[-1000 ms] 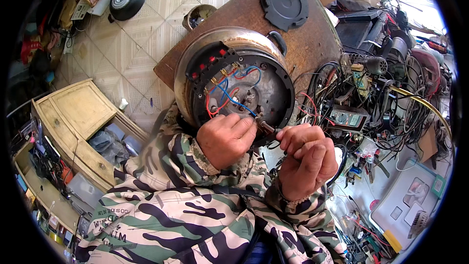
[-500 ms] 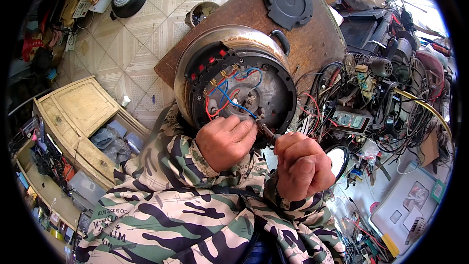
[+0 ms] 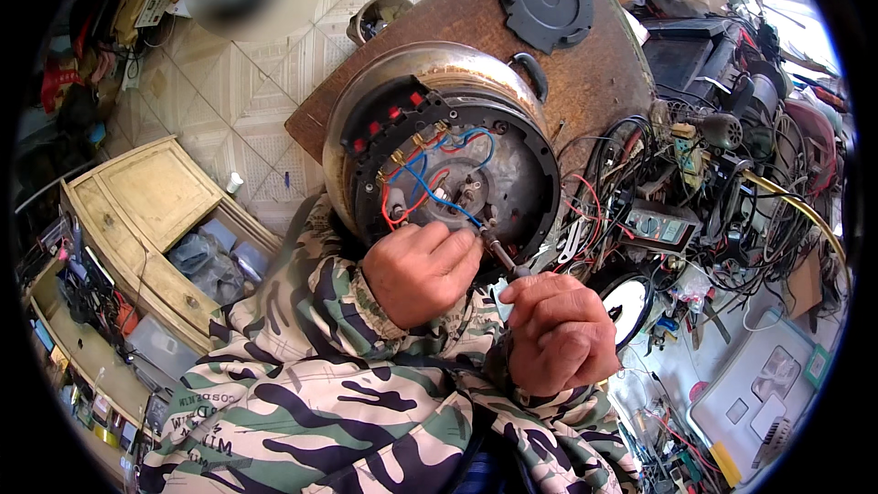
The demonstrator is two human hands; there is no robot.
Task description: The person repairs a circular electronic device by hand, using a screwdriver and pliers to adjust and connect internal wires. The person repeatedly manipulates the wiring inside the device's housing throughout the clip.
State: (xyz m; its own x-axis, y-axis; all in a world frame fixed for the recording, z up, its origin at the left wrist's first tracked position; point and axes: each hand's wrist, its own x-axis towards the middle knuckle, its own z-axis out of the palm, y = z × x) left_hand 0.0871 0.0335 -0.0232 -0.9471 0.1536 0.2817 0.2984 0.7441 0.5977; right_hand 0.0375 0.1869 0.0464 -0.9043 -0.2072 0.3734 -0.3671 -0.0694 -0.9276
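An electric pot [image 3: 343, 142] lies with its round black base [image 3: 551, 178] open toward me. Red and blue wires run across its grey metal inside. My left hand [image 3: 422, 274] rests at the base's near edge, closed, fingertips pinched beside the end of a blue wire [image 3: 448, 204]; what they hold, if anything, is hidden. In the closed fingers of my right hand [image 3: 562, 334] is a slim driver-like tool [image 3: 501, 253] with a metal shaft. Its tip reaches inside the near rim, close to my left fingertips, and the exact contact is too small to tell.
The pot is on a worn brown wooden table [image 3: 604, 55], with a round black cover [image 3: 546, 0] at its far end. Tangled cables, tools and a meter [image 3: 660, 226] crowd the right side. A yellowish cabinet [image 3: 151, 210] with an open drawer stands left.
My right hand has moved slightly back toward me, and more of the tool's shaft shows. My left hand stays at the base's edge.
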